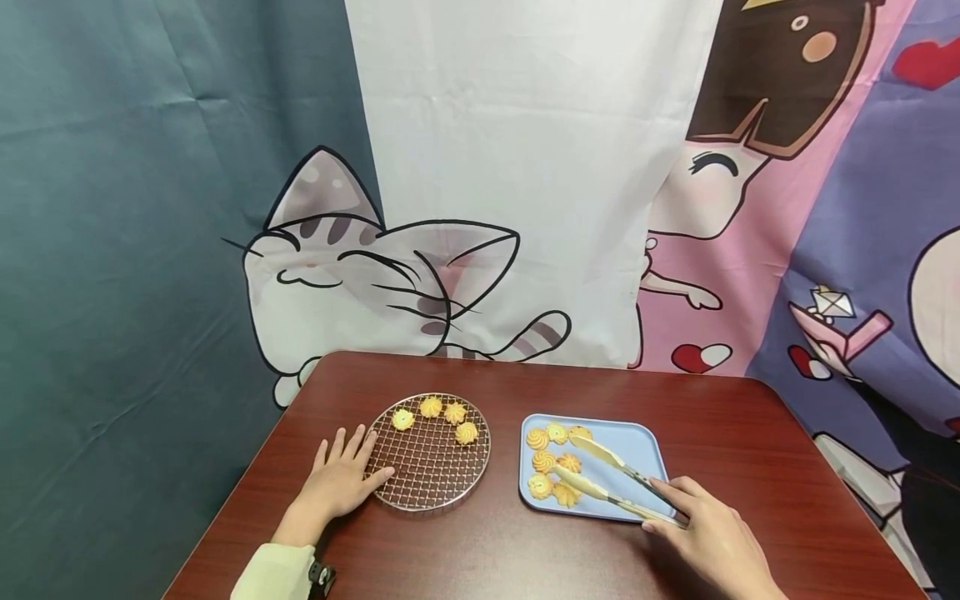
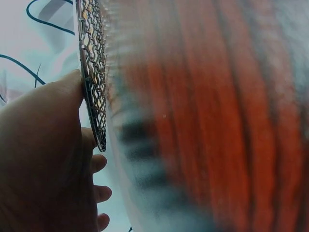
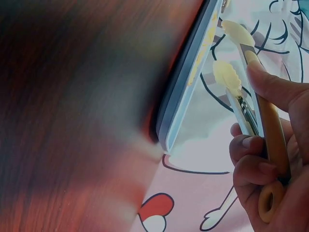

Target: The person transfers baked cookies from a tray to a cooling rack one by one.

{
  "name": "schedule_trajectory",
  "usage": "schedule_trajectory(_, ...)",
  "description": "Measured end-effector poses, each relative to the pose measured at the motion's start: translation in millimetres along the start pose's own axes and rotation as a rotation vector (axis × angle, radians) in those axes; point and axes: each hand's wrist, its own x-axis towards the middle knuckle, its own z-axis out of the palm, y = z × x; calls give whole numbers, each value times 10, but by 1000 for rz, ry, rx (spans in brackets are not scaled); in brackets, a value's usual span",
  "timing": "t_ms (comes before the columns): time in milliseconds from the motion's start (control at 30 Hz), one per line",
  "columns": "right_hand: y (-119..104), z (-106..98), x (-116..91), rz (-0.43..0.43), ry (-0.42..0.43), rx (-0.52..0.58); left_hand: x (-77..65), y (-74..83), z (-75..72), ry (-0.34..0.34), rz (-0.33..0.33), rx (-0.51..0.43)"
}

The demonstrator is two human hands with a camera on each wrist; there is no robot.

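In the head view, my left hand [image 1: 337,483] lies with fingers spread at the left rim of a round wire cooling rack [image 1: 423,475]. The left wrist view has the thumb and fingers straight beside the rack's edge. Several piped butter cookies [image 1: 431,407] sit along the rack's far side. My right hand [image 1: 716,537] grips a pair of tongs [image 3: 274,135], fingers curled round the handles. The tongs' cream tips [image 1: 573,479] are apart, over the left part of a blue tray [image 1: 633,442]. Several swirled cookies [image 1: 537,439] lie there, one appearing between the tips.
Rack and tray stand side by side on a dark red wooden table [image 1: 480,550], with a strip of tabletop between them. Behind the table's far edge hangs a cartoon-printed curtain [image 1: 540,167]. A dark watch or wrist device [image 1: 321,575] is on the left wrist.
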Motion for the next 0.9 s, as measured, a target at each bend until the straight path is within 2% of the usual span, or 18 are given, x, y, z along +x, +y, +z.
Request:
schedule_trajectory(500, 150, 16, 84, -32, 101, -23, 23, -32, 43, -18, -11, -3)
schedule_trajectory(900, 203, 9, 209, -25, 87, -21, 22, -28, 33, -23, -13, -8)
